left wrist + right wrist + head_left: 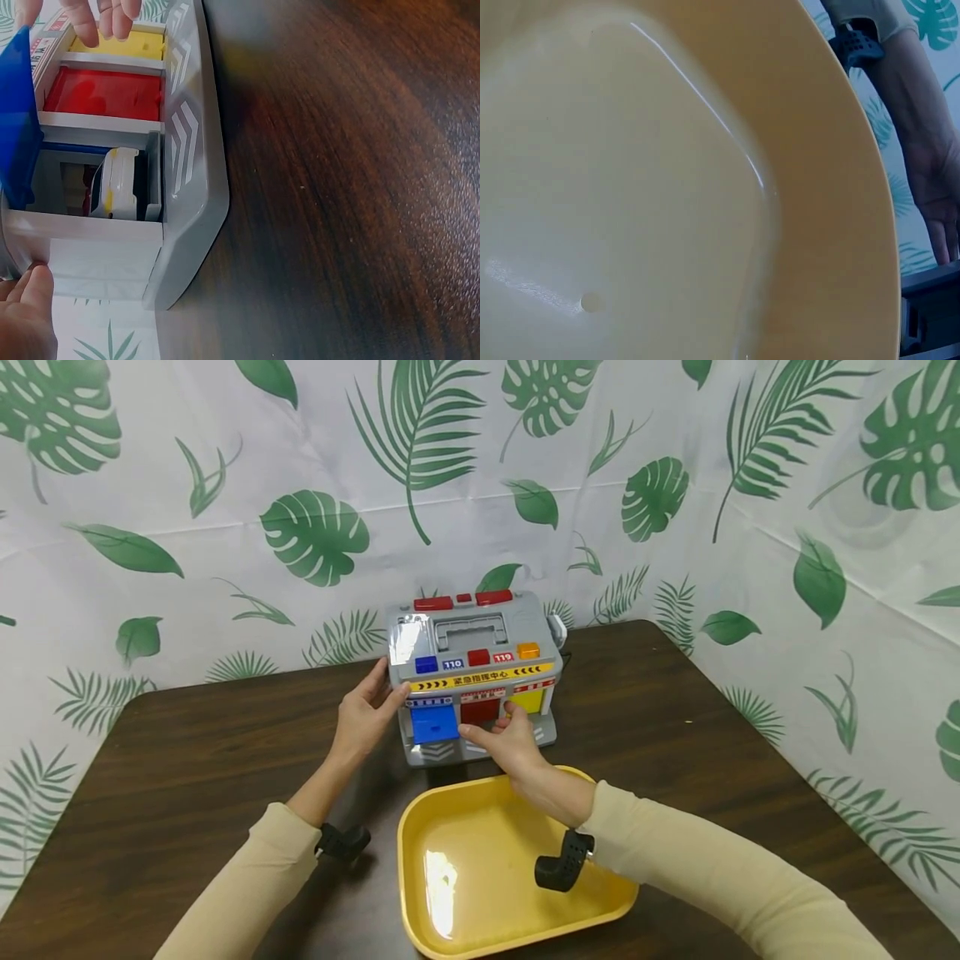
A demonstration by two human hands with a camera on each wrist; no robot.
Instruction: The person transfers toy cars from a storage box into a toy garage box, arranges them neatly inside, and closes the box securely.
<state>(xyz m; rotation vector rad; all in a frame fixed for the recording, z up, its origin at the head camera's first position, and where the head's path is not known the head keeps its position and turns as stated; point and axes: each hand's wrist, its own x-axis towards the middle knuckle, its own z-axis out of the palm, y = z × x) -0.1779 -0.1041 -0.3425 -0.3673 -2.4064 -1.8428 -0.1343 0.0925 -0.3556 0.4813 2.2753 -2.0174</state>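
A grey toy garage (480,643) with a carry handle stands on the table, its front facing me. My left hand (360,714) rests against its left side, thumb at the front corner. The blue door (435,724) is swung up and outward. Behind it, in the left wrist view, a small white toy car (120,182) sits inside the compartment. My right hand (517,747) is in front of the garage, thumb at the blue door's edge and its other fingers spread away near the yellow door (120,46). The red door (105,95) between them is down.
A yellow tray (420,877) lies in front of the garage, beneath my right forearm. The dark wooden table (225,760) extends to both sides. A leaf-print cloth (480,468) hangs close behind the garage and along the right.
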